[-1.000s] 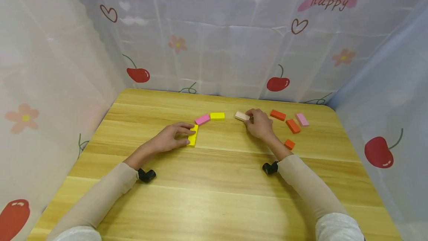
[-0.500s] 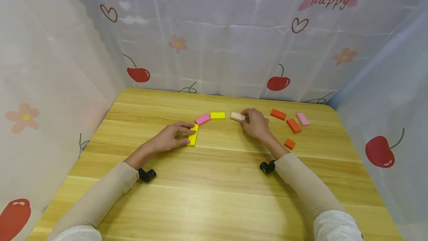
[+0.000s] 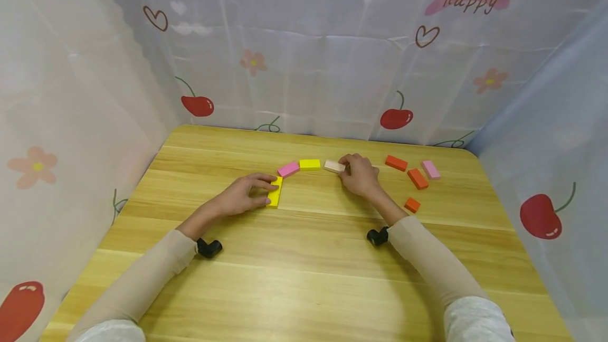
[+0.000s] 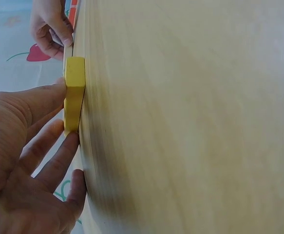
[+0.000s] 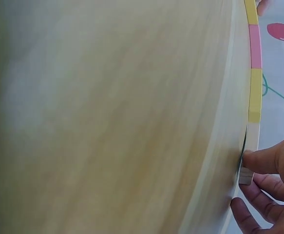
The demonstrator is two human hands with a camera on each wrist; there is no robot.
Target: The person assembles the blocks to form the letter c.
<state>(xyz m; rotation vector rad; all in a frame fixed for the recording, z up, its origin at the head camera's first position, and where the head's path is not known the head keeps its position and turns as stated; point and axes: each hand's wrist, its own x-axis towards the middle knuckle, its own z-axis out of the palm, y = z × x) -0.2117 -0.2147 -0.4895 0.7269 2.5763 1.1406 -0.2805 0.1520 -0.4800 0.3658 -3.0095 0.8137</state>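
My left hand (image 3: pixel 239 196) holds a yellow wooden block (image 3: pixel 274 194) that lies flat on the table, its thumb at one end and its fingers toward the other. The left wrist view shows the yellow block (image 4: pixel 74 97) between thumb and fingers. Beyond its far end come a pink block (image 3: pixel 288 169) and a second yellow block (image 3: pixel 310 164), lying in a curved row. With thumb and fingers, my right hand (image 3: pixel 361 176) pinches a pale wood-coloured block (image 3: pixel 334 165) at its right end. A small gap separates this block from the second yellow one.
To the right of my right hand lie two orange blocks (image 3: pixel 396 162), a light pink block (image 3: pixel 430 169) and a smaller-looking orange block (image 3: pixel 412 205). The wooden table (image 3: pixel 294 278) ends at a printed curtain (image 3: pixel 328 83) behind and at both sides.
My right hand has slid the pale block leftward, narrowing the gap to the second yellow block. My left hand has stayed in place on its yellow block.
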